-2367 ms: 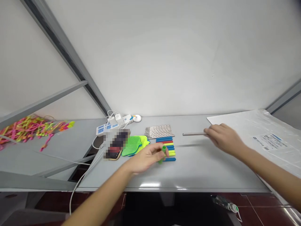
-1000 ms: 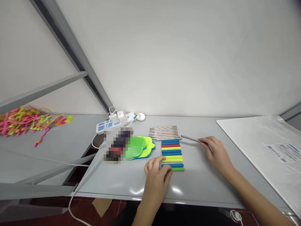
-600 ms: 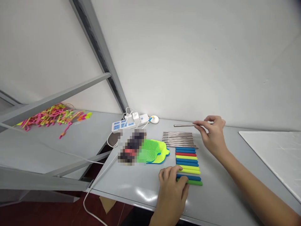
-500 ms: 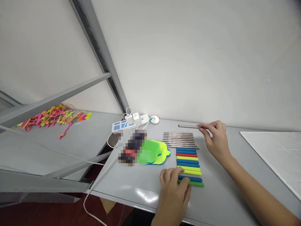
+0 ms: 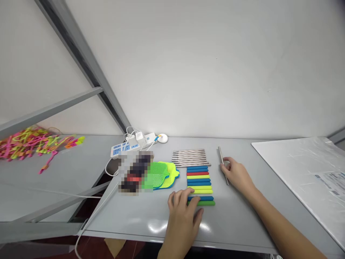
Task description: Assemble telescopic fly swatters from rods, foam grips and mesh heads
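Observation:
My right hand (image 5: 237,174) pinches a silver metal rod (image 5: 221,155) between thumb and fingers, and the rod points away from me at the right of the table. My left hand (image 5: 182,212) has its fingers apart over the left ends of a blue tube (image 5: 206,198) and a green tube (image 5: 207,203), its fingertips at or touching them. Several more coloured tubes, such as a red tube (image 5: 198,173), lie in a column just beyond. Behind them is a row of silver rods (image 5: 188,155). Green and yellow fly swatter heads (image 5: 169,171) overlap to the left.
A white power strip (image 5: 149,140) with plugs and cables stands near the wall. Beside the swatter heads lies a pixelated item (image 5: 138,171). At right is a white wrapped board (image 5: 296,165). Pink and yellow pieces (image 5: 29,142) heap up beyond the grey metal frame (image 5: 88,61).
The rod in my right hand has turned from sideways to pointing away from me, and the hand has come lower towards the table. My left hand stays by the tubes. The view has shifted right.

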{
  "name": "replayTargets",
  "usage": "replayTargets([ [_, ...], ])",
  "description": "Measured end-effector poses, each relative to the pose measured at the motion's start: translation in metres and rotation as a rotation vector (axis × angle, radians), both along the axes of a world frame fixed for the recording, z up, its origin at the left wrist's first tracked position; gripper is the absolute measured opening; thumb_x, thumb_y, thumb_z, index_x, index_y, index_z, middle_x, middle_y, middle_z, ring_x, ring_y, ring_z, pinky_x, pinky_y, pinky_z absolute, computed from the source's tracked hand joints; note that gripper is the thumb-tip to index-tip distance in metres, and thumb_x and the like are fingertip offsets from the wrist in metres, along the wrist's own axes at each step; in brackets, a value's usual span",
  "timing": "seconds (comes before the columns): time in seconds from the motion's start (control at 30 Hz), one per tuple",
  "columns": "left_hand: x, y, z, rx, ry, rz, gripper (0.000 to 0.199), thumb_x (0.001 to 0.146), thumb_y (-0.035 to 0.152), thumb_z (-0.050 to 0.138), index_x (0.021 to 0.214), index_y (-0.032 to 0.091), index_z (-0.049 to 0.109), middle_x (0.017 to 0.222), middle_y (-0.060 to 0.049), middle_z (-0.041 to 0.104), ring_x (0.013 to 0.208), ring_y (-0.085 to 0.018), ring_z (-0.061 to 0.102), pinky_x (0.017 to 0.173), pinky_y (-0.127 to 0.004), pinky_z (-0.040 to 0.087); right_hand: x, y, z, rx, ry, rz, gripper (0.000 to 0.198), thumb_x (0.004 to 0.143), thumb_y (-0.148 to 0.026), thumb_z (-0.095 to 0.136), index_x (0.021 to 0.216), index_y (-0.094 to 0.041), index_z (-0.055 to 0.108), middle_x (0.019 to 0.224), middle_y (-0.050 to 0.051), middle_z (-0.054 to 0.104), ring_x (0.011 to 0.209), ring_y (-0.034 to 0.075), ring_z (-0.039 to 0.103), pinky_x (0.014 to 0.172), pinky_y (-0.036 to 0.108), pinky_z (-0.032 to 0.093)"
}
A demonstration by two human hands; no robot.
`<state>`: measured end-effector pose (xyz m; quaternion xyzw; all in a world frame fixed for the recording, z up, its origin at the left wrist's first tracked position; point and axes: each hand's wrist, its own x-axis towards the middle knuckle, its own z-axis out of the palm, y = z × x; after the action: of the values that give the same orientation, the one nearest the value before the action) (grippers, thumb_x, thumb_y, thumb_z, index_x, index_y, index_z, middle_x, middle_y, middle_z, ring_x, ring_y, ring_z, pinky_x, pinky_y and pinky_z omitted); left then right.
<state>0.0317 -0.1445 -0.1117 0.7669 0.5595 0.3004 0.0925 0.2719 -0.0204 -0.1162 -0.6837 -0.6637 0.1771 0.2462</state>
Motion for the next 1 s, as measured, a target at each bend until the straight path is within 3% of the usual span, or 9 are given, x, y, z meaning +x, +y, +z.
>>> replayTargets([
  [0.2,-0.001,0.0,-0.004,0.041,0.018,-0.004,0.02,0.089,0.023,0.059,0.108,0.026,0.065,0.121,-0.008,0.06,0.11,-0.027,0.052,0.102,-0.052,0.033,-0.009,0.008,0.0,-0.033,-0.078,0.013,0.038,0.093,-0.042,0.044,0.116,-0.018,0.061,0.069,0.006,0.067,0.069,0.025,0.064,0.061,0.032,0.04],
  [0.67,-0.002,0.002,-0.011,0.016,0.024,0.003,0.025,0.088,0.024,0.06,0.113,0.027,0.063,0.123,-0.007,0.06,0.112,-0.028,0.05,0.099,-0.05,0.034,-0.037,0.016,0.006,-0.107,-0.064,0.052,0.025,0.098,-0.033,0.04,0.104,-0.018,0.059,0.088,0.011,0.071,0.078,0.021,0.064,0.064,0.026,0.037],
  [1.0,-0.003,0.003,-0.011,0.009,0.075,-0.012,0.027,0.088,0.022,0.06,0.115,0.026,0.062,0.124,-0.008,0.058,0.113,-0.029,0.049,0.098,-0.05,0.035,-0.035,0.012,0.007,-0.112,0.001,0.115,0.027,0.098,-0.028,0.035,0.1,-0.018,0.06,0.082,0.008,0.071,0.073,0.018,0.063,0.062,0.025,0.036],
])
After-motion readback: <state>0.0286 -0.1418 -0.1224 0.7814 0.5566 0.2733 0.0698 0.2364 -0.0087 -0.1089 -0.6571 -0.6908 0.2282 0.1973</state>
